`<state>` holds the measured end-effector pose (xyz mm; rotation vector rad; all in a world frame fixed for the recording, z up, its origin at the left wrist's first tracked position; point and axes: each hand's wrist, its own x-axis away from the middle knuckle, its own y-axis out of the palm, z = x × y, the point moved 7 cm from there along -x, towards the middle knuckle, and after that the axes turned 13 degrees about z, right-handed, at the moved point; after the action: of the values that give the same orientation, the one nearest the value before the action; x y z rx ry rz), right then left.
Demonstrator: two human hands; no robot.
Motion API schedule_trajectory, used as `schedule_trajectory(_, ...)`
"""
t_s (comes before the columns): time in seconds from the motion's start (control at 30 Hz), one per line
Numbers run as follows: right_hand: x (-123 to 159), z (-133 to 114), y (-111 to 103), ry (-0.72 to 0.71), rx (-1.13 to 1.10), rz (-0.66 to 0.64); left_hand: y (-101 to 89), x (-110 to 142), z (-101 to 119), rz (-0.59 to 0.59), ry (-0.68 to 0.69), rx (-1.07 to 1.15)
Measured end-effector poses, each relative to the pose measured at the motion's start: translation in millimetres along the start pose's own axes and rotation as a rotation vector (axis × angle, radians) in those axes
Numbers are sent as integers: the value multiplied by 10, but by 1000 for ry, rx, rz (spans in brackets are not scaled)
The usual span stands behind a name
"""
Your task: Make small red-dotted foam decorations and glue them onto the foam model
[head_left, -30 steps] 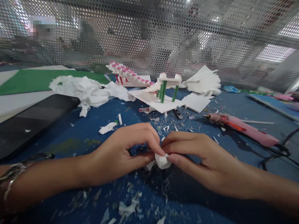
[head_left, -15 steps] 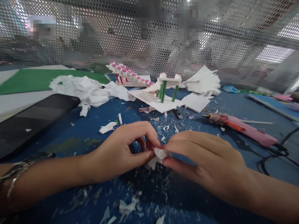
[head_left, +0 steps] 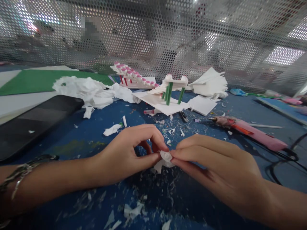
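Observation:
My left hand (head_left: 127,153) and my right hand (head_left: 216,163) meet low over the blue table (head_left: 72,140). Both pinch a small white paper wad (head_left: 165,158) between thumb and fingertips; a loose tail of paper hangs under it. A bracelet sits on my left wrist (head_left: 21,174). Behind the hands stands a small white paper model on green stick legs (head_left: 171,91), and farther back a white rack with pink-capped red posts (head_left: 131,76).
A black phone (head_left: 31,124) lies at the left. Crumpled white tissue (head_left: 83,91), cut paper sheets (head_left: 208,84), a pink glue gun (head_left: 251,132) with black cable and many paper scraps litter the table. A perforated metal screen (head_left: 153,38) closes the back.
The hands have lifted the paper wad slightly and turned it between the fingertips. My right hand has shifted a little to the right; the view moved slightly.

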<state>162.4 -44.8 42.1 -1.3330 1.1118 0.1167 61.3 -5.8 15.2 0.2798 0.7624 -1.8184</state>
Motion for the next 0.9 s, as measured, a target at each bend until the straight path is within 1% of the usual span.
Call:
schedule_trajectory(0.1, 24, -26, -2, -47, 22, -2, 2, -2, 12, 0, 9, -1)
schedule_trajectory(0.33, 24, -74, 15, -110, 147, -4, 3, 13, 8, -3, 0, 2)
schedule_trajectory(0.47, 21, -94, 18, -142, 181, 3, 5, 7, 4, 2, -4, 12)
schedule_trajectory(0.57, 9, -75, 16, -117, 182, 8, 18, 5, 8, -5, 7, 21)
schedule_trajectory(0.7, -3, -37, 41, -60, 117, -21, 29, 10, 6, -22, -13, 26)
schedule_trajectory(0.9, 1, -9, 34, -20, 17, 5, 29, 16, 19, -57, -31, 18)
